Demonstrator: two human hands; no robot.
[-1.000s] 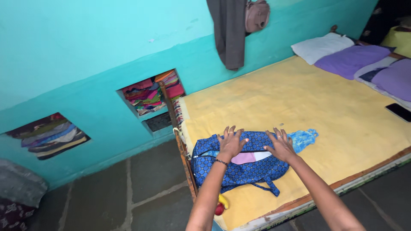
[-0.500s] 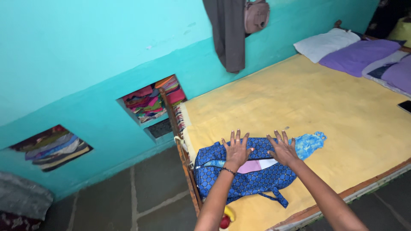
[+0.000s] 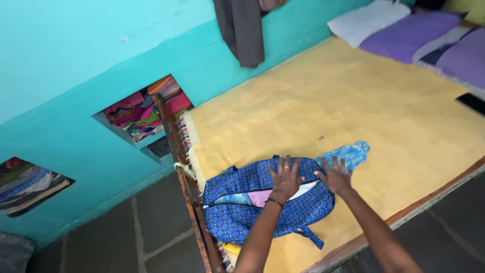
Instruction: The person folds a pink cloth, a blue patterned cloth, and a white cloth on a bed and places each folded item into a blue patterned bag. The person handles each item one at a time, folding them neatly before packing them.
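A blue patterned backpack (image 3: 237,210) lies flat on the near corner of a bed covered with a yellow sheet (image 3: 353,101). Its zip gapes, showing pink and light blue cloth inside. My left hand (image 3: 285,177) presses flat on the top of the bag, fingers spread, a dark band on the wrist. My right hand (image 3: 334,177) rests palm down on the bag's right end, beside a light blue patterned cloth (image 3: 348,154) that sticks out onto the sheet.
Purple and white pillows (image 3: 404,30) lie at the bed's far end, with a dark phone (image 3: 472,103) near the right edge. A grey garment (image 3: 242,30) hangs on the turquoise wall. Wall niches (image 3: 144,111) hold folded coloured clothes. The wooden bed frame (image 3: 189,192) borders a stone floor.
The view has swung slightly, so bag and hands sit lower and further right in the frame. Both hands stay flat on the backpack, shifted a little along its top.
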